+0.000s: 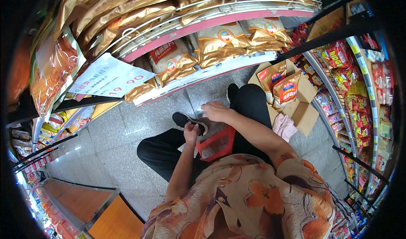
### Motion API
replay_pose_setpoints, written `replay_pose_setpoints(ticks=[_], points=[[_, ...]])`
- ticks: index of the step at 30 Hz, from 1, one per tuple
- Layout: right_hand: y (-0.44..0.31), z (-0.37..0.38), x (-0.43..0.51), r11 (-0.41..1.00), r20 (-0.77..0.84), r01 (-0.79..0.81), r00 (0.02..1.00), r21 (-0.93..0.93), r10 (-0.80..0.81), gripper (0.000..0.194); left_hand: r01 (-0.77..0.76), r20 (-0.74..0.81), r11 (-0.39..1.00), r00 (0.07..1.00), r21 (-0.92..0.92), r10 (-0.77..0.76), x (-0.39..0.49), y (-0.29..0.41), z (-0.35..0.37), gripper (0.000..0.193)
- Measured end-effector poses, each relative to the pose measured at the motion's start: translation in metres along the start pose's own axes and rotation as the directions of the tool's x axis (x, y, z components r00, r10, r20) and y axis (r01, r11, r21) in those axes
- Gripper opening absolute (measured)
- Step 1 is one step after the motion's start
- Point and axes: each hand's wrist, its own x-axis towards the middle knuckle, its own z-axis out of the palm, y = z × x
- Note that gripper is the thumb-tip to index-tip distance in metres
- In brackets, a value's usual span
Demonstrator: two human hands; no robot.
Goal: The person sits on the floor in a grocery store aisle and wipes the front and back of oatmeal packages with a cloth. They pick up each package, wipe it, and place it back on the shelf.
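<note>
My left hand [191, 132] hovers over my left shoe [182, 119], its fingertips and thumb drawn together; nothing shows between them. To its right, above the floor, my right hand [217, 110] is held out with fingers loosely bent and no object seen in it. Below the hands, between my legs, is a red plastic stool [207, 143], mostly hidden by my body. Gold oatmeal bags [223, 37] lie on the low shelf [219, 70] in front of me. An open cardboard box [306, 110] by my right knee holds two upright oatmeal bags [286, 90].
A pink cloth [284, 126] hangs over the box's near edge. Stacked gold bags [127, 14] fill the wire-fronted upper shelf, with a paper price sign [111, 75] jutting out. Snack racks [358, 112] stand at right. An orange-brown panelled unit [114, 216] is behind left.
</note>
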Motion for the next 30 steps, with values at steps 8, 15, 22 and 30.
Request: replay_pose_setpoints(ticks=[8, 15, 22, 30], points=[[-0.016, -0.088, -0.101, 0.892, -0.605, -0.143, 0.778, -0.428, -0.166, 0.037, -0.473, 0.05, 0.803, 0.87, 0.362, 0.49, 0.081, 0.136, 0.024, 0.049], [0.016, -0.103, -0.13, 0.972, -0.77, -0.231, 0.614, 0.037, 0.175, 0.033, 0.249, 0.149, 0.899, 0.967, -0.359, -0.208, 0.175, 0.209, 0.102, 0.038], [0.04, -0.115, -0.128, 0.96, -0.753, -0.275, 0.621, 0.05, 0.217, 0.013, 0.162, 0.023, 0.66, 0.977, -0.734, -0.214, 0.238, 0.17, 0.106, 0.022], [0.046, -0.122, -0.132, 0.953, -0.742, -0.295, 0.625, 0.063, 0.242, 0.011, 0.016, -0.238, 0.832, 0.955, -0.554, -0.176, 0.223, 0.171, 0.101, 0.008]])
